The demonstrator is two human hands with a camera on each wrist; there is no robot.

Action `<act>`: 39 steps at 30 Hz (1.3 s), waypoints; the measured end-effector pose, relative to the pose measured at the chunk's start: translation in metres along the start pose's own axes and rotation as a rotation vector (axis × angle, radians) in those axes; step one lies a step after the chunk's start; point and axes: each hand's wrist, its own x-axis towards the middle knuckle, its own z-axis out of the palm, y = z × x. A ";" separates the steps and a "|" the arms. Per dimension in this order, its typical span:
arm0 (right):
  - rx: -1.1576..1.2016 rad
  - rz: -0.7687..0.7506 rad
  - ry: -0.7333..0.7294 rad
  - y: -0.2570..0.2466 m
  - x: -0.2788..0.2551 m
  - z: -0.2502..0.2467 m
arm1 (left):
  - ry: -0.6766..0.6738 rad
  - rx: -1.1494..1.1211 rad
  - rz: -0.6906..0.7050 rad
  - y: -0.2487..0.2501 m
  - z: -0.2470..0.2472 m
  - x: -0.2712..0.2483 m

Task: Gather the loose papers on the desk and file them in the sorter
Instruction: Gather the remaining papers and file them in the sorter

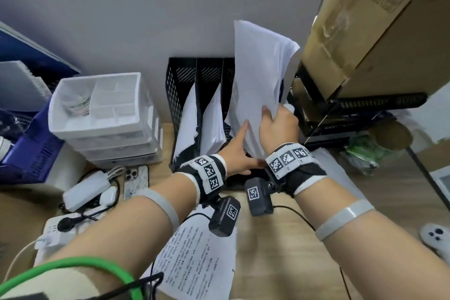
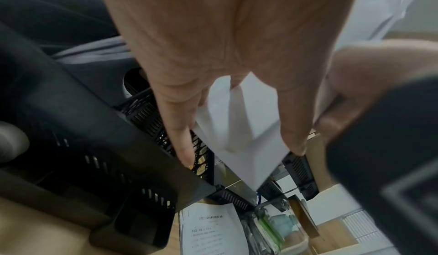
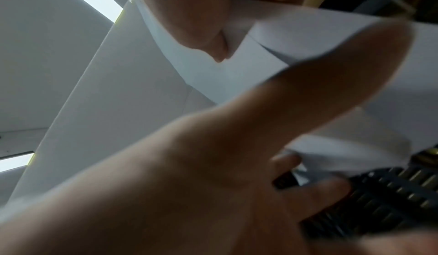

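A black mesh sorter (image 1: 185, 85) with three slots stands against the wall; its left and middle slots hold white sheets. My right hand (image 1: 275, 117) grips a stack of white papers (image 1: 258, 68) upright over the rightmost slot, thumb in front and fingers behind. My left hand (image 1: 241, 143) reaches in from below with straight fingers against the stack's lower edge. The left wrist view shows the left hand (image 2: 237, 146) spread on the paper's corner (image 2: 241, 161) above the sorter's mesh (image 2: 147, 116). A printed sheet (image 1: 194, 258) lies loose on the desk near me.
A white drawer unit (image 1: 104, 114) stands left of the sorter, with a phone (image 1: 136, 180), a charger (image 1: 85, 190) and a power strip in front. A cardboard box (image 1: 365, 31) on a black rack (image 1: 365, 105) crowds the right side. A blue crate (image 1: 29, 148) sits far left.
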 end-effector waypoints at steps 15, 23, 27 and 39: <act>-0.179 -0.132 -0.654 0.044 0.023 0.056 | 0.405 0.350 -0.166 -0.044 -0.018 0.040; -0.295 0.249 -0.730 0.119 -0.040 0.061 | 0.288 0.058 -0.256 -0.092 -0.065 -0.026; -0.392 0.482 -1.015 0.166 -0.105 0.071 | 0.280 0.515 -0.498 -0.160 -0.101 -0.076; -0.040 0.512 -0.740 0.154 -0.175 0.069 | 0.464 0.438 -0.618 -0.241 -0.117 -0.132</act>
